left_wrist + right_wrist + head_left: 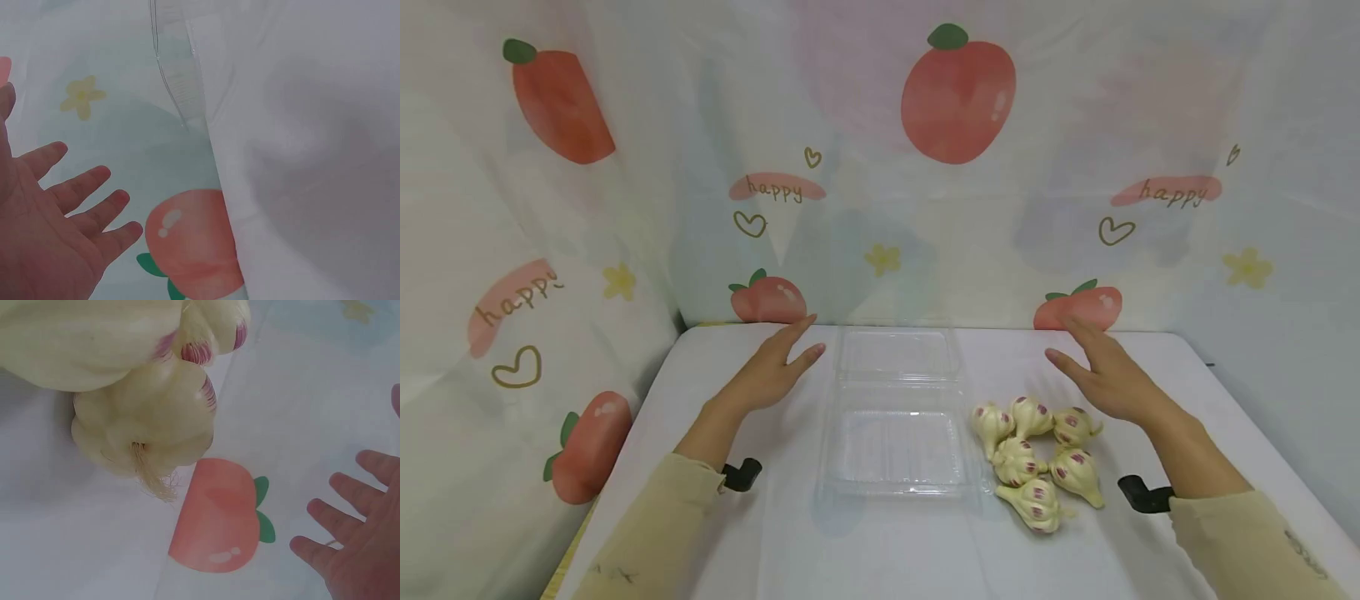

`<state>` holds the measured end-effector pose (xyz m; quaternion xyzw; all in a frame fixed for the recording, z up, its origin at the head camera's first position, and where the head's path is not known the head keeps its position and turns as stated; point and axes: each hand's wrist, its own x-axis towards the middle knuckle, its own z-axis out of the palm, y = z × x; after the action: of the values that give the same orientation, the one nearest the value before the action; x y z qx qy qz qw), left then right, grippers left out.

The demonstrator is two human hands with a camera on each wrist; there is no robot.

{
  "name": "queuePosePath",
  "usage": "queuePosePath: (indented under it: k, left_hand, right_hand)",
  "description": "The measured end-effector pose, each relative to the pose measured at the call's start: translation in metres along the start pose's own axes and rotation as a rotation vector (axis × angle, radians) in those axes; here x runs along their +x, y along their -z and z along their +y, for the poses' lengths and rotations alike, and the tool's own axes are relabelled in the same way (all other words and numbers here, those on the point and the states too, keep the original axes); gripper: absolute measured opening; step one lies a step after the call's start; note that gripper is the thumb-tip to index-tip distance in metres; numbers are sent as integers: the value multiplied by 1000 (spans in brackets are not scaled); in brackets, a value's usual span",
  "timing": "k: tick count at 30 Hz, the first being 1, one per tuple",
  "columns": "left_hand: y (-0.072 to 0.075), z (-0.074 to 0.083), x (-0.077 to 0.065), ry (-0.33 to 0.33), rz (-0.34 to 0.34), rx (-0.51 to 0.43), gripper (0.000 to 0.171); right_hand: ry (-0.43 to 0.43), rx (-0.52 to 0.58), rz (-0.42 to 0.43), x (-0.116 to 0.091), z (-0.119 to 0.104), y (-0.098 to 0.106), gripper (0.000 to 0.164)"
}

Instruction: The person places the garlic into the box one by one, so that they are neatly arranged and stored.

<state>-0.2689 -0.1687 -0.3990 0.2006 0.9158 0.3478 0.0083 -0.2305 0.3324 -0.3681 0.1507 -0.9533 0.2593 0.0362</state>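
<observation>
A clear plastic clamshell box point(898, 450) lies open in the middle of the white table, its lid point(895, 354) folded back toward the wall. To its right sits a cluster of several garlic bulbs point(1033, 500), cream with purple marks. My left hand point(772, 367) hovers left of the box with fingers spread, holding nothing; in the left wrist view the box edge point(181, 81) shows beyond it. Beyond the garlic, my right hand point(1108, 375) is raised with straight fingers and an empty palm. One bulb with dry roots point(147, 425) shows close up in the right wrist view.
A white cloth covers the table point(880, 558). Behind it hangs a pale curtain point(865, 108) printed with fruit, hearts and flowers, which also runs along the left side. Black wrist mounts point(743, 475) show at both sleeves.
</observation>
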Motion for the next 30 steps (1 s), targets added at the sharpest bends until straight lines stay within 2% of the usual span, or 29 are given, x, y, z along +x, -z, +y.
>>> queuePosePath:
  k: [4,10,15,21,30]
  left_hand:
    - [-6,-3,-3,22,12,-62,74]
    - [-18,-7,-9,98,34,-181,69]
    - [-29,-12,-14,147,41,-227,68]
    - [-42,-14,-20,164,60,-299,62]
    - [-58,-17,-26,177,93,-344,53]
  right_hand:
    - [-26,31,-8,-5,1,-4,78]
    - [-55,74,-12,-11,5,-11,77]
    - [-54,98,0,-16,10,-16,75]
    - [-59,127,5,-20,14,-18,74]
    - [-106,130,7,-27,14,-19,74]
